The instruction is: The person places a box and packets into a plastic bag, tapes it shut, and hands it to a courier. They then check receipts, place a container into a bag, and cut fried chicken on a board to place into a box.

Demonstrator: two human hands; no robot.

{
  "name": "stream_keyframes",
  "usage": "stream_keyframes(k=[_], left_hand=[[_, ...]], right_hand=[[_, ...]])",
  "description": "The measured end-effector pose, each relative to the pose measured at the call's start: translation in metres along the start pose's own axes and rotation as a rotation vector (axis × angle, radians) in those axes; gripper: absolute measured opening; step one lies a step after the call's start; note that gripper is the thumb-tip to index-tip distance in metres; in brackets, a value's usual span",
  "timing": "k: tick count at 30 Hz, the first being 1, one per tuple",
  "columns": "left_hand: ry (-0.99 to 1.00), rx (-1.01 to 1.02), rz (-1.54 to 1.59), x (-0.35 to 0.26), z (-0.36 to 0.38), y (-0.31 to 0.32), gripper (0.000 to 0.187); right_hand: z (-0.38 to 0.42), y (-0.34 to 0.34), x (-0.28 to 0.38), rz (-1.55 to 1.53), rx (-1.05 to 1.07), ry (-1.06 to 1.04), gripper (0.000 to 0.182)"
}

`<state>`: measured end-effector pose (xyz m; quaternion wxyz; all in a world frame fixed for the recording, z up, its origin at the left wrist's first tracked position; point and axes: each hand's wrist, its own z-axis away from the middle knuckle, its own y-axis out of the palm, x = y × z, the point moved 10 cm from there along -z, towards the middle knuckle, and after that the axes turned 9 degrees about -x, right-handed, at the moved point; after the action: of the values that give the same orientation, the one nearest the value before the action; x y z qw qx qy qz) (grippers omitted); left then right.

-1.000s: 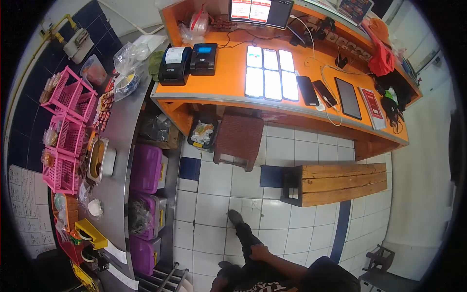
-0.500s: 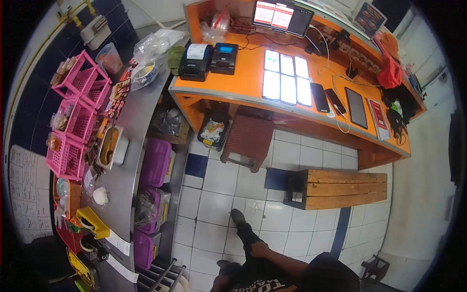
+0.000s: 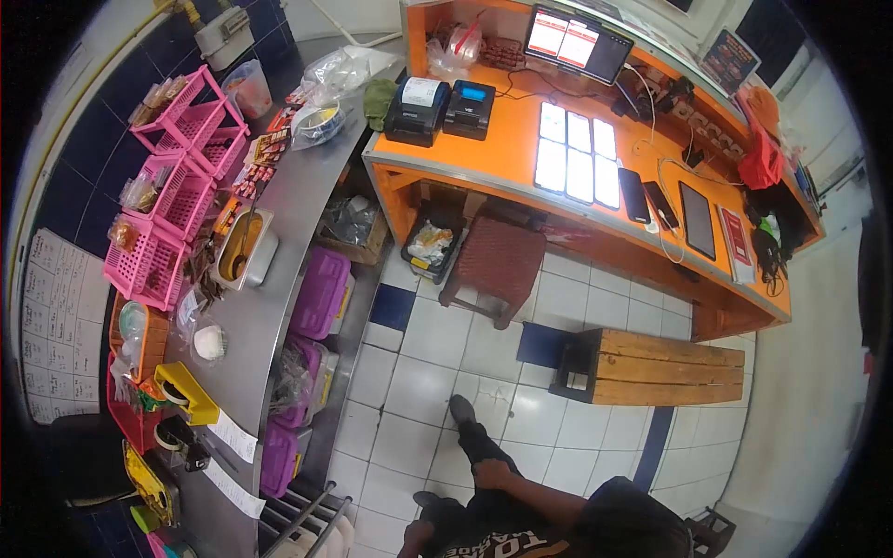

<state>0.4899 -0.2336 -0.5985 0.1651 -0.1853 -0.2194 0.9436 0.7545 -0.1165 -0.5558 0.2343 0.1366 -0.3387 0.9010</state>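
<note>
My right hand [image 3: 494, 474] rests on my dark-clothed leg [image 3: 476, 445], its fingers laid over the trouser cloth and no object seen in it. Lower down, close to the bottom edge, my left hand [image 3: 418, 536] is by my other leg; its fingers are too small and dark to make out. A dark shoe [image 3: 461, 409] stands on the white tiled floor [image 3: 409, 381]. Printed lettering shows on my dark shirt [image 3: 512, 544]. Neither hand touches anything on the counters.
Left, a steel counter [image 3: 251, 325] holds pink baskets [image 3: 149, 265], a metal food pan [image 3: 246, 251] and a yellow tape dispenser [image 3: 191, 395]. Ahead, an orange desk [image 3: 507, 139] bears printers, lit phones and a monitor [image 3: 581, 42]. A stool [image 3: 498, 260] and wooden bench [image 3: 665, 367] stand on the floor.
The view has turned a little to the left, so the counter and desk appear farther right. Both hands keep nearly the same place by my legs.
</note>
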Motion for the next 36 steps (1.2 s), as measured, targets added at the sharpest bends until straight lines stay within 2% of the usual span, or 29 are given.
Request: stream_keyframes(k=[2,5,8,11,14,17,20,23,26,27,30,32,35,36], left_hand=[[-0.058,0.065,0.093,0.002,0.003,-0.009,0.03],[0.013,0.008,-0.031,0.001,-0.002,-0.014,0.03],[-0.095,-0.042,0.089,0.005,0.003,-0.036,0.03],[-0.002,-0.006,-0.047,0.003,-0.002,-0.036,0.03],[-0.048,-0.005,-0.026,0.008,-0.003,-0.042,0.029],[0.036,-0.051,-0.045,0.01,-0.009,-0.04,0.029],[-0.127,-0.113,0.115,0.022,-0.008,-0.049,0.031],[0.029,-0.085,-0.099,0.012,-0.01,-0.049,0.031],[-0.232,-0.081,0.129,0.021,-0.002,-0.062,0.035],[-0.208,-0.078,0.109,0.018,-0.001,-0.062,0.035],[-0.128,-0.102,0.049,0.014,0.0,-0.056,0.035],[-0.06,-0.161,0.006,0.017,-0.003,-0.026,0.036],[-0.069,-0.154,0.145,0.016,0.012,0.002,0.035],[-0.162,-0.202,0.215,0.027,0.012,0.011,0.035]], right_hand=[[0.001,-0.004,0.0,-0.008,-0.014,-0.016,0.033],[0.005,-0.011,0.002,0.004,-0.003,-0.022,0.036],[0.003,-0.006,-0.002,0.014,0.054,-0.011,0.041],[0.0,-0.005,-0.004,0.007,0.097,-0.005,0.041],[-0.002,-0.007,-0.004,-0.025,0.067,0.016,0.041],[-0.001,-0.013,-0.003,-0.041,0.034,0.018,0.039],[-0.001,-0.017,-0.002,-0.031,0.008,0.01,0.036],[0.001,-0.025,-0.002,-0.039,0.012,0.049,0.033],[-0.003,-0.019,-0.004,-0.033,0.046,0.053,0.034],[-0.007,-0.013,-0.007,-0.033,0.07,0.06,0.035],[-0.013,-0.003,-0.006,-0.007,0.082,0.047,0.038],[-0.011,-0.007,0.007,0.02,0.068,0.0,0.037],[-0.012,-0.009,0.057,0.071,0.028,-0.127,0.035],[-0.018,-0.011,0.079,0.095,-0.004,-0.182,0.035]])
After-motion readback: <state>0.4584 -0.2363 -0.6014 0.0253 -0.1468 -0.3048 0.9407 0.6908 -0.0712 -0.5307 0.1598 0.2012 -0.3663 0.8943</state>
